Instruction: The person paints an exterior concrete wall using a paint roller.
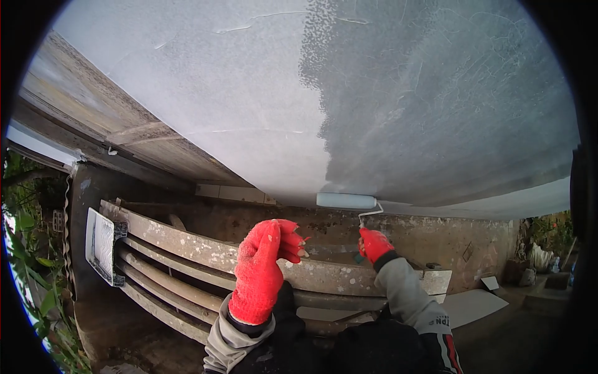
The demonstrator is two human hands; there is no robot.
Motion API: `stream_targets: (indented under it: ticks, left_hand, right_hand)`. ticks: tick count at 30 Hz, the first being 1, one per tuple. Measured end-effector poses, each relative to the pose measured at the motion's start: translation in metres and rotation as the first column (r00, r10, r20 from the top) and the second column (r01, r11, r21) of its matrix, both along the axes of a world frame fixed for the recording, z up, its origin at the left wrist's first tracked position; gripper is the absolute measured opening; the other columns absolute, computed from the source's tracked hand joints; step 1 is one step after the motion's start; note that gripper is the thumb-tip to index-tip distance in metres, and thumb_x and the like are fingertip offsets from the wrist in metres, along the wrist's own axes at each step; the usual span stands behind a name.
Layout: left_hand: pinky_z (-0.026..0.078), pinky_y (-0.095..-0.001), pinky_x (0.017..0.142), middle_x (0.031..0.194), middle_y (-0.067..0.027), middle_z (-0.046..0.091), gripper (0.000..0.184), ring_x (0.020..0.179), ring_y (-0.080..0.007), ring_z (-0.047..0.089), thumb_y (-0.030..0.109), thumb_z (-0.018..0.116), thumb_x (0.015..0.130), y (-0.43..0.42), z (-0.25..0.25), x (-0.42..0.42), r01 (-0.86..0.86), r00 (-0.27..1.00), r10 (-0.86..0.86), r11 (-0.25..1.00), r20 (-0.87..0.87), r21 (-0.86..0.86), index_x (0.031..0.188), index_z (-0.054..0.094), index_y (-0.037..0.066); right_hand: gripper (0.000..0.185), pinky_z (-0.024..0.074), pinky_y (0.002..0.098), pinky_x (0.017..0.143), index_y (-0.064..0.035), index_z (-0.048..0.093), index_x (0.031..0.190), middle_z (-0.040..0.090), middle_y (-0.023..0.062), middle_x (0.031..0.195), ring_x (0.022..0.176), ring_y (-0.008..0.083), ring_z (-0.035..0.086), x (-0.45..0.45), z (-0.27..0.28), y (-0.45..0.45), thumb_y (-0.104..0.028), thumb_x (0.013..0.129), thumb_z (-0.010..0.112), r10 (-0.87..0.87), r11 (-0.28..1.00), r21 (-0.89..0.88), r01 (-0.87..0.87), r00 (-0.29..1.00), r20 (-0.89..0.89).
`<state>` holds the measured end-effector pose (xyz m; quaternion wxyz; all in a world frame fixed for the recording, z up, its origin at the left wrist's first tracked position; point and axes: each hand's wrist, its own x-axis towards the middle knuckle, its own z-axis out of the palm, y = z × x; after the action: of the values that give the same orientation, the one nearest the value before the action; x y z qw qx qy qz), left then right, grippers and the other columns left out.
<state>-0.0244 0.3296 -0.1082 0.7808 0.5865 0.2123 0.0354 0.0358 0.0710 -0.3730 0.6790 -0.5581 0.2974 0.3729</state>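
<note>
My right hand (376,245), in a red glove, is closed round the handle of a paint roller (346,201). The roller's pale sleeve lies against the lower part of the wall (249,81), beside the edge between a light area and a darker grey coated area (436,93). My left hand (268,262), also in a red glove with bare fingertips, is raised over the wooden planks. Its fingers are loosely bent and slightly apart, with nothing visible in them.
Paint-spotted wooden planks (199,245) run across below the wall. A white paint tray (101,248) stands at their left end. Pale flat boards (470,306) lie on the ground at right. Green plants (47,299) grow along the left side.
</note>
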Motion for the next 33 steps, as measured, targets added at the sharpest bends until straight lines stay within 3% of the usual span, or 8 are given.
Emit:
stream_targets:
  ticks: [4, 8, 11, 15, 22, 25, 29, 33]
  left_hand:
    - [0.049, -0.0281, 0.064, 0.082, -0.0097, 0.065, 0.031, 0.07, -0.0164, 0.061, 0.025, 0.044, 0.1, 0.003, 0.002, 0.001, 0.011, 1.0, -0.01, 0.998, 0.017, -0.063, 0.103, 0.06, -0.001]
    - [0.049, -0.028, 0.063, 0.083, -0.0096, 0.065, 0.031, 0.07, -0.0163, 0.061, 0.026, 0.044, 0.1, 0.002, -0.002, 0.003, 0.02, 1.0, -0.02, 0.997, 0.004, -0.075, 0.103, 0.06, -0.001]
    - [0.05, -0.0292, 0.06, 0.078, -0.0106, 0.064, 0.036, 0.066, -0.0187, 0.061, 0.031, 0.045, 0.099, -0.005, -0.004, 0.004, 0.029, 1.0, -0.029, 0.998, 0.008, -0.049, 0.1, 0.06, -0.001]
    - [0.05, -0.0291, 0.06, 0.079, -0.0104, 0.064, 0.036, 0.066, -0.0183, 0.061, 0.032, 0.045, 0.099, -0.007, -0.003, 0.001, 0.041, 0.999, -0.039, 0.998, 0.03, -0.053, 0.101, 0.06, -0.001]
    - [0.05, -0.0291, 0.06, 0.079, -0.0103, 0.064, 0.036, 0.066, -0.0183, 0.061, 0.031, 0.045, 0.099, -0.004, 0.0, -0.001, 0.013, 1.0, -0.013, 1.0, 0.022, -0.025, 0.101, 0.06, -0.001]
    - [0.05, -0.0292, 0.06, 0.079, -0.0105, 0.063, 0.036, 0.066, -0.0184, 0.061, 0.031, 0.045, 0.099, -0.002, 0.005, -0.001, -0.022, 0.999, 0.023, 1.0, 0.032, -0.014, 0.1, 0.059, -0.001]
    - [0.05, -0.0294, 0.06, 0.078, -0.0109, 0.063, 0.035, 0.066, -0.0185, 0.061, 0.031, 0.045, 0.099, 0.0, -0.001, 0.001, -0.052, 0.998, 0.053, 0.998, 0.023, -0.028, 0.1, 0.059, -0.001]
    - [0.049, -0.0276, 0.063, 0.083, -0.0096, 0.065, 0.031, 0.069, -0.016, 0.061, 0.026, 0.044, 0.1, -0.013, -0.005, 0.005, 0.064, 0.997, -0.06, 0.991, 0.041, -0.121, 0.104, 0.06, -0.001]
  right_hand:
    - [0.03, 0.0347, 0.032, 0.041, -0.0053, 0.05, 0.074, 0.045, 0.0041, 0.054, 0.041, 0.0148, 0.042, -0.011, 0.007, -0.012, -0.028, 0.094, 0.05, 0.061, 0.998, -0.004, -0.061, 0.998, 0.022]
    - [0.02, 0.0337, 0.0269, 0.041, -0.0074, 0.052, 0.088, 0.046, -0.0002, 0.062, 0.043, 0.0102, 0.039, -0.05, 0.121, -0.041, -0.026, 0.092, 0.05, 0.029, 0.987, -0.161, -0.028, 1.0, 0.003]
    - [0.018, 0.0329, 0.0258, 0.041, -0.0081, 0.053, 0.092, 0.046, -0.0008, 0.063, 0.044, 0.0092, 0.038, -0.065, 0.174, -0.055, -0.026, 0.092, 0.049, 0.002, 0.981, -0.193, -0.005, 1.0, -0.016]
    - [0.018, 0.0348, 0.0277, 0.043, -0.009, 0.05, 0.093, 0.046, -0.0002, 0.064, 0.046, 0.0102, 0.04, -0.069, 0.173, -0.055, -0.027, 0.092, 0.051, -0.025, 0.994, -0.105, 0.022, 0.999, -0.026]
    - [0.022, 0.035, 0.0269, 0.042, -0.0067, 0.052, 0.087, 0.047, 0.0003, 0.061, 0.044, 0.0108, 0.041, -0.044, 0.068, -0.023, -0.028, 0.093, 0.051, -0.065, 0.998, -0.008, 0.065, 0.997, -0.027]
    - [0.023, 0.0366, 0.0279, 0.042, -0.0064, 0.052, 0.086, 0.047, 0.0006, 0.06, 0.043, 0.0116, 0.042, -0.048, 0.073, -0.023, -0.029, 0.092, 0.053, -0.085, 0.996, 0.025, 0.086, 0.996, -0.016]
    - [0.023, 0.0365, 0.0275, 0.043, -0.0071, 0.052, 0.086, 0.048, 0.0004, 0.061, 0.043, 0.0107, 0.042, -0.062, 0.131, -0.027, -0.029, 0.092, 0.053, -0.112, 0.993, -0.037, 0.11, 0.993, -0.046]
    - [0.022, 0.0357, 0.0269, 0.042, -0.0078, 0.052, 0.086, 0.047, 0.0, 0.061, 0.044, 0.0098, 0.041, -0.057, 0.103, -0.022, -0.029, 0.092, 0.053, -0.126, 0.992, 0.02, 0.126, 0.992, 0.0]
